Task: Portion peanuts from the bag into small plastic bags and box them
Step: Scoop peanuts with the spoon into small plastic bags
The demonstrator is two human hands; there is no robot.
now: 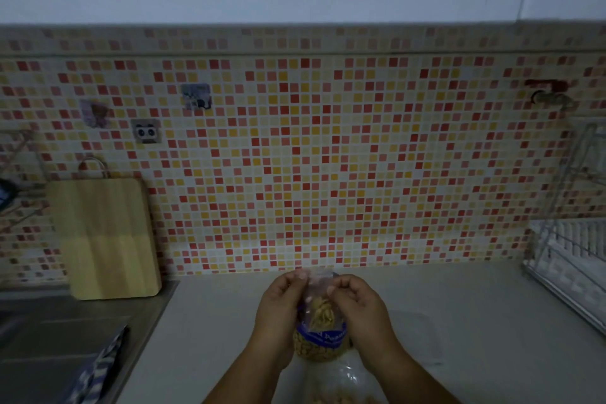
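while aloft, small bag (318, 305) upright, mouth up

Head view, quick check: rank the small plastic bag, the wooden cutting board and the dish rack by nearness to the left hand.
1. The small plastic bag, pinched by the left hand, at centre.
2. The wooden cutting board, standing off to the left.
3. The dish rack, at the far right edge.

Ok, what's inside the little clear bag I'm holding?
A small heap of peanuts sits low in the little clear bag; its top looks empty. The left hand and right hand pinch its upper edges and cover its sides.
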